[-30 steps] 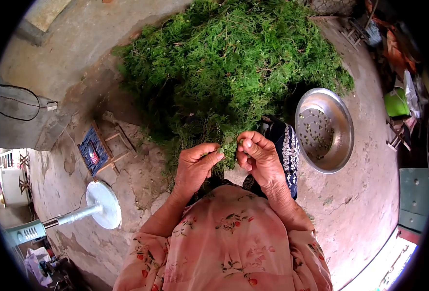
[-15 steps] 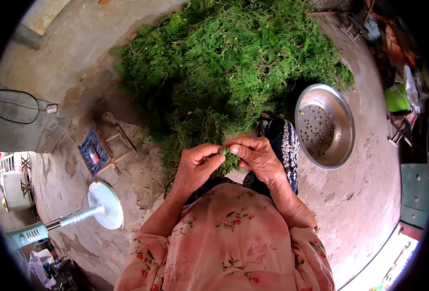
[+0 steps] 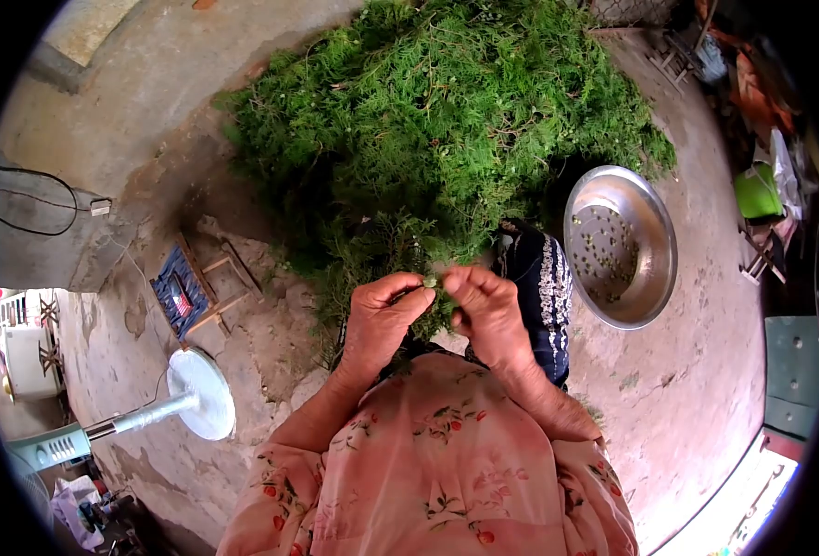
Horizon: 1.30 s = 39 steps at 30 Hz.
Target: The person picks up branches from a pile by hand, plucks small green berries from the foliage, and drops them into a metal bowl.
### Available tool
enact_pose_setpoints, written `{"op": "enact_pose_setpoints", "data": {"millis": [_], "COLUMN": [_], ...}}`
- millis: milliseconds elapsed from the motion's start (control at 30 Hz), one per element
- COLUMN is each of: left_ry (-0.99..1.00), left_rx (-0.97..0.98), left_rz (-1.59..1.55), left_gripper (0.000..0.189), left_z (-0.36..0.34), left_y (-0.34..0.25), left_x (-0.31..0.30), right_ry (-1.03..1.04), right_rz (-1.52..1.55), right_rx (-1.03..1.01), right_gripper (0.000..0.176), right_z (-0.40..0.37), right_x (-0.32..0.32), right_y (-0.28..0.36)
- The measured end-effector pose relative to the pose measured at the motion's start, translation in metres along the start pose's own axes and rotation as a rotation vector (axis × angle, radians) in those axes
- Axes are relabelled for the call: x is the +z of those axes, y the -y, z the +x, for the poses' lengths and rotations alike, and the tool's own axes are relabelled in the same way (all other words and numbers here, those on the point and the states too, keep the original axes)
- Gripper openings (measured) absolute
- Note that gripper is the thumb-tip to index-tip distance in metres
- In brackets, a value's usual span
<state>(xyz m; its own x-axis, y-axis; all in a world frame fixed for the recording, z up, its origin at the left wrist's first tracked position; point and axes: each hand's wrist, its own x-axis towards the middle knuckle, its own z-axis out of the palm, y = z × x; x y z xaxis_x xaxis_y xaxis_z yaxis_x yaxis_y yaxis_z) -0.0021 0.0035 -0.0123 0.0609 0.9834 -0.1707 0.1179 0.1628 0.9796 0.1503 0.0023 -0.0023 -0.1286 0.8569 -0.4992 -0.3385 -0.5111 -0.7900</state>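
Note:
A small pale-green cone (image 3: 430, 282) is pinched between the thumb and forefinger of my left hand (image 3: 377, 315). My right hand (image 3: 491, 310) is just to the right, its thumb and bent fingers pressed together. Slight blur hides whether anything is in that pinch. A small gap lies between the right fingertips and the cone. Beyond both hands is a big heap of green, feathery conifer branches (image 3: 447, 120); some sprigs reach under the hands, near my lap. On the right, a wide metal basin (image 3: 652, 243) has many small green cones scattered over its bottom.
To the left, a small wooden stool (image 3: 207, 287) lies on the concrete floor. A standing fan's round white base (image 3: 204, 394) is near it. Black cable (image 3: 28, 169) loops by the left wall. A green container (image 3: 757, 190) and clutter line the right side.
My right fingers have drawn a little away to the right from the left fingertips. The green cone stays in my left hand, now more exposed.

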Motion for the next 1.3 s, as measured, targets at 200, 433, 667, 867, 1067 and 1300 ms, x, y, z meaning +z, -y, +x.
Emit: {"op": "enact_pose_setpoints", "data": {"millis": [200,433,667,867,1067,1300], "left_ry": [0.034,0.056,0.137,-0.104,-0.519,-0.366], "left_rx": [-0.029,0.129,0.209,0.145,0.232,0.115], "left_rz": [-0.029,0.164,0.115,-0.174,-0.165,-0.057], "left_gripper": [0.01,0.008,0.011,0.011,0.015,0.055], "left_z": [0.001,0.001,0.002,-0.007,-0.001,0.003], "left_y": [0.001,0.002,0.004,0.005,0.026,0.044], "left_x": [-0.006,-0.003,-0.004,-0.008,-0.007,-0.016], "right_ry": [0.213,0.297,0.106,0.049,-0.268,-0.939], "right_rz": [0.361,-0.297,0.133,0.62,0.862,-0.959], "right_rx": [-0.025,-0.384,0.017,-0.174,-0.334,-0.388], "right_gripper": [0.02,0.021,0.012,0.022,0.024,0.039], "right_z": [0.014,0.022,0.01,0.015,0.047,0.027], "right_x": [-0.014,-0.019,-0.013,-0.059,-0.209,-0.271], "right_y": [0.007,-0.001,-0.003,0.024,0.011,-0.023]}}
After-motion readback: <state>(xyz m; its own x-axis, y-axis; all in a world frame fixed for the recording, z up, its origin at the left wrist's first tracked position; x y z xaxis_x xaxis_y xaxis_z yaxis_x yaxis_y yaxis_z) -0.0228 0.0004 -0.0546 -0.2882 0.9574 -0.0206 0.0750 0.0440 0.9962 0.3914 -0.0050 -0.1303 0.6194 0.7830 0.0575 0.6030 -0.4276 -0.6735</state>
